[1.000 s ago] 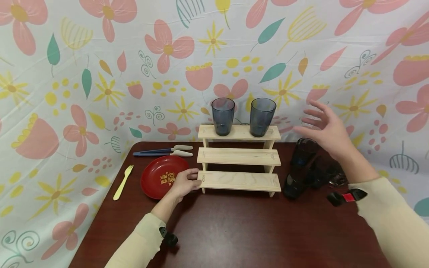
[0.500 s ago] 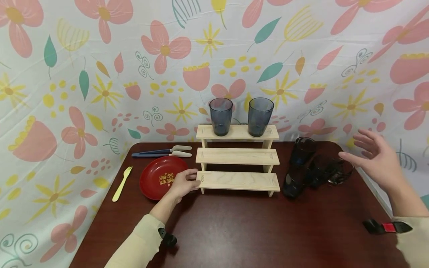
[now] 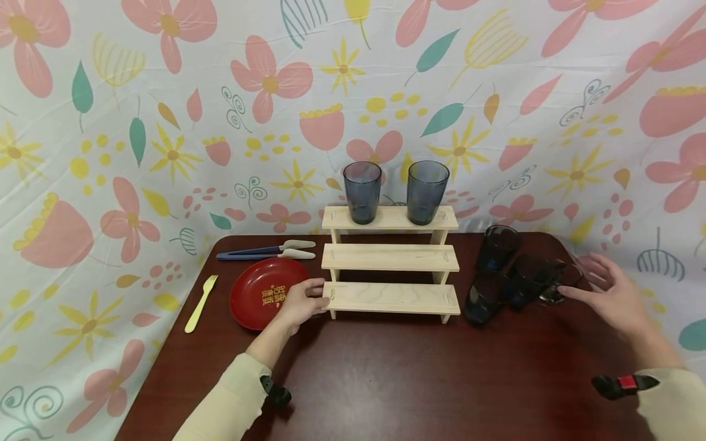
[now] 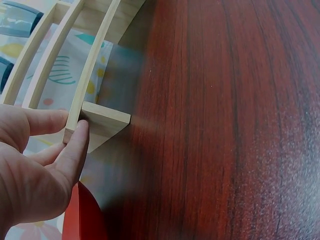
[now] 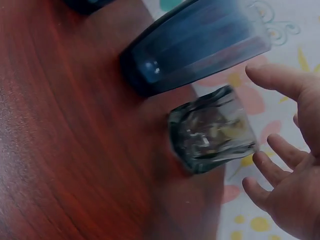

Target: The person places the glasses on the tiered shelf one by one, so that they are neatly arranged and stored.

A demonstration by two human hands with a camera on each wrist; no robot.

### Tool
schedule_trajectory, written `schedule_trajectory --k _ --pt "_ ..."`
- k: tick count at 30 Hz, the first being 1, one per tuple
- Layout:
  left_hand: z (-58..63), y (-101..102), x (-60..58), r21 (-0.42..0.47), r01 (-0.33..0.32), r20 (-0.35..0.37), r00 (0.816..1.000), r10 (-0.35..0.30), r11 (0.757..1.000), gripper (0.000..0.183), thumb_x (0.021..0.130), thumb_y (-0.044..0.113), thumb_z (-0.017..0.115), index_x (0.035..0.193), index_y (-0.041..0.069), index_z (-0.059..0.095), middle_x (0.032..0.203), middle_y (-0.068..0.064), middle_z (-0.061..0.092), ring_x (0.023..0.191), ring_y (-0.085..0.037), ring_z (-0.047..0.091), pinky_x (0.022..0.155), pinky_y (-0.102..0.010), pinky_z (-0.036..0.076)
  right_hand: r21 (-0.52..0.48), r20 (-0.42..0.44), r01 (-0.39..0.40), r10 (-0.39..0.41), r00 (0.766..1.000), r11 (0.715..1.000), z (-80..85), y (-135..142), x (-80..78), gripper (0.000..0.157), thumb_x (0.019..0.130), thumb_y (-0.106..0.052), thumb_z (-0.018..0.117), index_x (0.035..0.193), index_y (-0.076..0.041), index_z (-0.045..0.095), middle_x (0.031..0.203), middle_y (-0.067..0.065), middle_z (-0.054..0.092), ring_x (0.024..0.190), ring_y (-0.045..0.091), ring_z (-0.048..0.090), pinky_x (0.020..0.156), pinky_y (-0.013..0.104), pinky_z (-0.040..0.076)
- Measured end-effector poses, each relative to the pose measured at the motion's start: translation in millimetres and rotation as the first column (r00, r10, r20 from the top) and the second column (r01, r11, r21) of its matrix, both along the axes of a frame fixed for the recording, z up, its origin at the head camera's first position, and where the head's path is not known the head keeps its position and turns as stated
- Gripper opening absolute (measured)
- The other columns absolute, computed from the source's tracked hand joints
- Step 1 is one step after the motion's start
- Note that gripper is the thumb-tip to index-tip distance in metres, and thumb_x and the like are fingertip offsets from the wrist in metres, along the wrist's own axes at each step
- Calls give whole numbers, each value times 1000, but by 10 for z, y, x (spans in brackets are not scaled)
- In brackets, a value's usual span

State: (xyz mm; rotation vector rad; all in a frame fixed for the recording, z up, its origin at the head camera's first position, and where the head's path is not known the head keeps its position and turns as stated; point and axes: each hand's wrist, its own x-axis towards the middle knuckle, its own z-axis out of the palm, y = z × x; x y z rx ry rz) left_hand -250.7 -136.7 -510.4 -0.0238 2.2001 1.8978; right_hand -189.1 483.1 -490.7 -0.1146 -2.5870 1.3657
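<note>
Three-tier wooden rack (image 3: 393,257) stands upright at the far middle of the bench. A floral cloth (image 3: 386,79) forms the backdrop beyond the far edge; it is white, printed with pink, yellow and green motifs. The bench (image 3: 386,380) has a dark red-brown wood-grain surface.

The red plate (image 3: 269,288), marked with gold characters, lies left of the rack. The left hand (image 3: 300,301) is between plate and rack, its fingers gripping the left end of the lowest board. The right hand (image 3: 614,294) is at the far right, released, with thumb and fingers spread apart. It is just beside the clear glass; contact with the glass cannot be determined.

Two blue-grey tumblers, a left tumbler (image 3: 363,193) and a right tumbler (image 3: 428,193), stand upright and apart on the top tier. Three dark tumblers (image 3: 498,251) are grouped on the bench to the right of the rack; they overlap in the head view, so contact between them cannot be read. The clear glass (image 5: 212,132) is on the bench to the right of this group.

Two blue-handled knives (image 3: 265,256) lie side by side beyond the plate, blades to the right. A yellow fork (image 3: 201,303) lies left of the plate, tines toward the far side.
</note>
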Motion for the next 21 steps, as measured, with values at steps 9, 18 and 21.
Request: schedule_trajectory --k 9,18,21 --pt "-13 -8 -11 2 0 -6 1000 0 1000 54 93 -4 69 144 -8 53 127 -27 63 96 -27 70 84 -42 63 -30 45 47 -45 998 998 -227 -25 -187 98 93 -21 81 168 -26 17 168 13 27 147 46 29 77 1 41" --pt "-42 -15 -21 13 10 -12 1000 -10 1000 55 92 -5 69 144 -9 53 125 -26 65 95 -28 71 84 -43 63 -96 77 116 -109 991 989 -418 -14 -263 96 91 -18 83 165 -3 22 139 16 52 103 -6 48 74 6 49" --pt "-36 -18 -20 15 8 -12 1000 -8 1000 55 92 -5 70 144 -9 53 125 -26 65 95 -28 70 84 -43 63 -123 79 134 -125 989 983 -436 -13 -274 96 90 -17 84 164 -3 25 120 -10 56 98 -10 50 72 6 49"
